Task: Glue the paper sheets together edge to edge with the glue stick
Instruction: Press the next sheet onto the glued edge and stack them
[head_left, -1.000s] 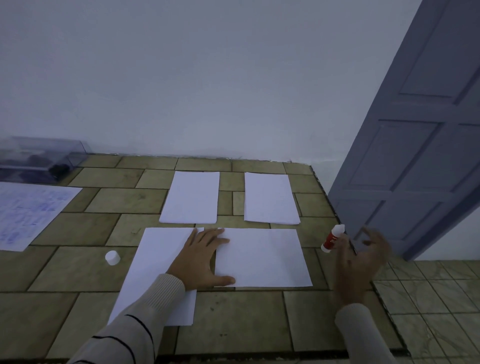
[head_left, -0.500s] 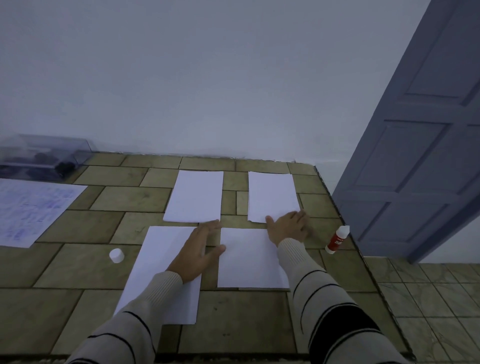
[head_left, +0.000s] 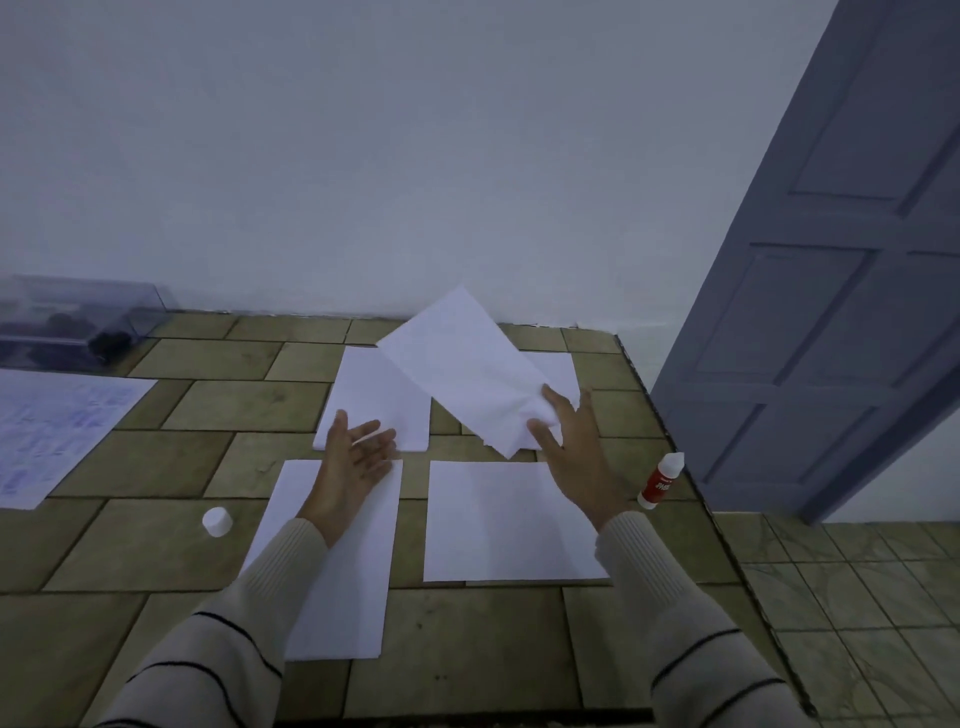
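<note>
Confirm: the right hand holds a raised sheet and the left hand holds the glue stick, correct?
Half right. The head view shows the right hand holding the raised sheet, but the glue stick stands uncapped on the tiles near the door; the left hand is open and empty.

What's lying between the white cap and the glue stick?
Head view: left sheet under the left arm, bare tile, then right sheet under the right arm.

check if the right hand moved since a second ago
Yes. The right hand moved left from beside the door, past the glue stick, to above the far edge of the near right sheet, where it grips a lifted paper sheet.
</note>
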